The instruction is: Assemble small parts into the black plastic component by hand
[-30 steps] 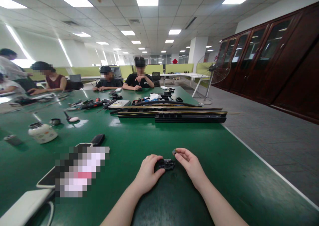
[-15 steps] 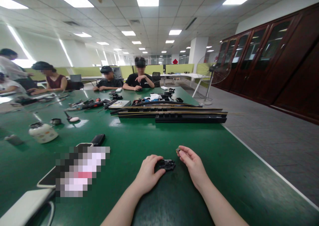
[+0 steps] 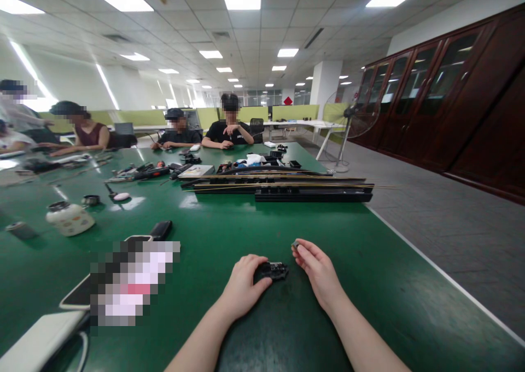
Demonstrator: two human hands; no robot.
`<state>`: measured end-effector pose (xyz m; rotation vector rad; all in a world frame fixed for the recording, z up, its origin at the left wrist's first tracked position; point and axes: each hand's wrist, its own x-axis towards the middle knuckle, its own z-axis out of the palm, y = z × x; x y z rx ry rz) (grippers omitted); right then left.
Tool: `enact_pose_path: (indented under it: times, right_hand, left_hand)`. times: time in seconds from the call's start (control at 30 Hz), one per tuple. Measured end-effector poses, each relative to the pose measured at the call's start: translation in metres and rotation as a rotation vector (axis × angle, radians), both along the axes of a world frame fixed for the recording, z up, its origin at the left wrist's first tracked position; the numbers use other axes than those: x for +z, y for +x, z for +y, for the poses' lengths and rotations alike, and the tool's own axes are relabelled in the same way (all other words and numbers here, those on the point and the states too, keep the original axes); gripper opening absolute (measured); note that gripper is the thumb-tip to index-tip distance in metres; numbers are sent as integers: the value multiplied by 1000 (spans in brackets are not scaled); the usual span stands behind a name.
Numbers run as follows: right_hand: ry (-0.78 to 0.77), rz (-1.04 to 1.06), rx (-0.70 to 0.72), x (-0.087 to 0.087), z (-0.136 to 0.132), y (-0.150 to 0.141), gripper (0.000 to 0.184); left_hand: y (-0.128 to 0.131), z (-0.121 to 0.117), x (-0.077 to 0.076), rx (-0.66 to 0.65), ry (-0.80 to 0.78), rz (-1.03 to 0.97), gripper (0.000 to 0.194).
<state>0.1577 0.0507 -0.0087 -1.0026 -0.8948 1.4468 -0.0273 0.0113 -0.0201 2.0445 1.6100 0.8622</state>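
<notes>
Gripping a black slotted part by its left end on the green table, closing the curled fingers of the left hand over the far side and pressing the thumb along the near side. Pinching a small grey piece between thumb and forefinger of the right hand, curling the other fingers beneath, and holding this piece just right of the black part and slightly farther off, apart from it. Facing, at the left, a white jar bearing round tan patches, hiding its contents behind the wall and dark neck; also a small dark pot beyond it, with an inside too small to make out, and a grey can left of the jar, showing markings too blurred to read. Viewing a dark tablet-like slab partly covered by pixelation, a black case touching or near its far end, and a white box with a white cable at the near left. Looking across long black rails carrying thin yellowish rods, toward hand tools, a flat pale box, a black tray and a person in black sitting at the far side, wearing a tiny unreadable chest mark.
</notes>
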Motion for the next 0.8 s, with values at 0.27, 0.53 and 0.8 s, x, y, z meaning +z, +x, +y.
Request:
enact_pose_path:
  times: [0.27,0.53,0.8]
  right_hand:
    - [-2,15,-21,3,-1,0,33]
    - [-12,27,-19,5,-1,0,31]
    - [-23,50,-20,6,-1,0,32]
  left_hand:
    - [0,-1,1,-5,-5,-4,36]
    - [0,-1,2,-5,-16,-11,35]
    - [0,0,1,-1,-16,-16,36]
